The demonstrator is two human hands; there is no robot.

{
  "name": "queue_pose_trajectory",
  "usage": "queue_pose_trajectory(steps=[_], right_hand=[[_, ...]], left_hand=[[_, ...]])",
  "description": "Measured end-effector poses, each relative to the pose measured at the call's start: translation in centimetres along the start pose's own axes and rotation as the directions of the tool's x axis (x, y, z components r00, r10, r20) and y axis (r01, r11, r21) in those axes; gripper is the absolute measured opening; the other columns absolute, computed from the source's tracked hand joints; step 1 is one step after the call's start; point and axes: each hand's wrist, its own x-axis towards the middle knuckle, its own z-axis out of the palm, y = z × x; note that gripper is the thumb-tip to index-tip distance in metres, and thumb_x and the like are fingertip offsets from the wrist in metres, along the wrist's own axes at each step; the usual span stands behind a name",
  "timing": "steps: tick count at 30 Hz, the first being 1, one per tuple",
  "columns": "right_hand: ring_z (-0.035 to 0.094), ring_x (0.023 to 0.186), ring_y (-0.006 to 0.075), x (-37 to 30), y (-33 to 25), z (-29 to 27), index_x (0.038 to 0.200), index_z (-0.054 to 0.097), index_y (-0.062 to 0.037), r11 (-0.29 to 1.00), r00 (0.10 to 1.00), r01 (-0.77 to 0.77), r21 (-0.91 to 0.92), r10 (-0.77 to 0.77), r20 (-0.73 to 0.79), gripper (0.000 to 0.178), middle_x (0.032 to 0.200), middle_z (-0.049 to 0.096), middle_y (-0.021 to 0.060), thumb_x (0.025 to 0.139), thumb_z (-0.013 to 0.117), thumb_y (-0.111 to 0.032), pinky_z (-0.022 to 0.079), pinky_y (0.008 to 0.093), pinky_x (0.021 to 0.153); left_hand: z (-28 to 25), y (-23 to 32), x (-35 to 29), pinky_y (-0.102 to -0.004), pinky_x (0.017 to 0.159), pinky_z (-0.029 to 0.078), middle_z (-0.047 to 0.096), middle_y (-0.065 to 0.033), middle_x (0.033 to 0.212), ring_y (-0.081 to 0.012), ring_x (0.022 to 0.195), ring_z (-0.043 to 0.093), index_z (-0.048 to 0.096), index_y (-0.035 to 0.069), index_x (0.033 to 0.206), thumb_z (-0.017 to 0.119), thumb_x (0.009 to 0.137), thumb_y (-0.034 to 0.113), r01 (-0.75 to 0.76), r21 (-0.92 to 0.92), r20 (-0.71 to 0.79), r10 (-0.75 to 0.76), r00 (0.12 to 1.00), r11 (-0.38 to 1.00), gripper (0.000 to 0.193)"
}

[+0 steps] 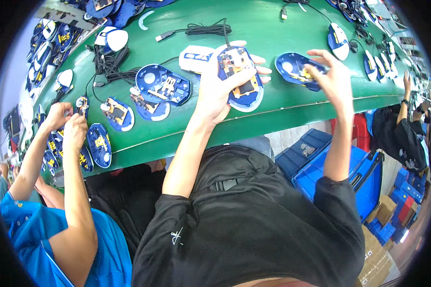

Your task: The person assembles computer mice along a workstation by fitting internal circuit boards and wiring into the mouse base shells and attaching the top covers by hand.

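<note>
Green conveyor-style workbench [273, 103] curving across the view, strewn with opened blue plastic mouse shells and black cables, with a co-worker in a blue shirt [24, 225] assembling parts at my left. My left hand [220, 88] is closed around a blue-and-white open mouse base with a yellow circuit board [239, 79], fingers wrapped over its far edge, its long axis running away from me and slightly rightward. My right hand [333, 79], fingers half curled and empty as far as I can tell, hovers at the near edge of a second blue mouse base [297, 69] lying just left of it, long axis crosswise; the right hand is the nearer one to it.
</note>
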Motion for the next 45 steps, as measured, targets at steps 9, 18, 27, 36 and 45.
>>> queue_pose_trajectory(steps=[9, 18, 27, 36, 45], right_hand=[[0.070, 0.069, 0.0308, 7.2, -4.1, 1.4, 0.092, 0.073, 0.0015, 0.740, 0.917, 0.120, -0.662, 0.173, 0.360, 0.037, 0.077, 0.070, 0.0187, 0.085, 0.066, -0.034, 0.056, 0.0383, 0.062], [0.055, 0.119, 0.0380, -2.8, -1.2, 6.5, 0.144, 0.045, -0.0124, 0.949, 0.952, 0.295, -0.110, -0.302, -0.054, 0.072, 0.136, 0.054, 0.0145, 0.082, 0.074, -0.032, 0.040, 0.0429, 0.107], [0.057, 0.122, 0.0274, -3.3, -7.2, 6.0, 0.122, 0.067, -0.0040, 0.882, 0.915, 0.361, 0.302, -0.271, -0.301, 0.032, 0.126, 0.065, 0.0137, 0.091, 0.066, -0.012, 0.041, 0.0384, 0.105], [0.043, 0.133, 0.0342, -4.3, -12.8, 10.4, 0.137, 0.054, -0.0083, 0.824, 0.870, 0.490, 0.284, -0.445, -0.210, 0.050, 0.145, 0.045, 0.0201, 0.089, 0.062, -0.014, 0.035, 0.0428, 0.110], [0.052, 0.126, 0.0247, -4.9, -12.9, 9.8, 0.147, 0.035, 0.0025, 0.448, 0.985, -0.099, 0.889, -0.084, 0.151, 0.078, 0.140, 0.049, 0.0207, 0.082, 0.077, -0.010, 0.042, 0.0358, 0.106]], left_hand=[[0.5, -0.2, 0.7, -0.0473, 0.089, 0.058, 0.062, -0.0246, 0.116, -0.0371, 0.103, 0.067, 0.046, -0.002, 0.131, 0.062, 0.089, -0.001, 0.005, 0.013, -0.019, -0.005, 1.000, 1.000, 0.044], [-0.1, 1.2, -0.4, -0.0495, 0.094, 0.055, 0.057, -0.0270, 0.125, -0.0420, 0.113, 0.061, 0.044, -0.003, 0.130, 0.057, 0.087, -0.006, -0.021, -0.029, -0.138, 0.017, 0.990, 0.999, 0.045], [0.2, 2.0, -0.8, -0.0458, 0.095, 0.053, 0.058, -0.0234, 0.126, -0.0355, 0.116, 0.060, 0.045, -0.001, 0.131, 0.051, 0.095, 0.007, 0.040, -0.460, -0.090, -0.092, 0.992, 0.887, 0.038], [0.9, 1.7, -2.0, -0.0356, 0.101, 0.045, 0.058, -0.0082, 0.125, -0.0174, 0.115, 0.056, 0.050, 0.005, 0.127, 0.042, 0.104, 0.032, -0.137, -0.234, -0.224, 0.084, 0.971, 0.963, 0.035], [-0.4, 3.0, -0.3, -0.0418, 0.103, 0.048, 0.055, -0.0215, 0.135, -0.0309, 0.122, 0.057, 0.039, -0.009, 0.140, 0.040, 0.101, 0.029, -0.233, -0.269, -0.228, 0.173, 0.958, 0.935, 0.054]])
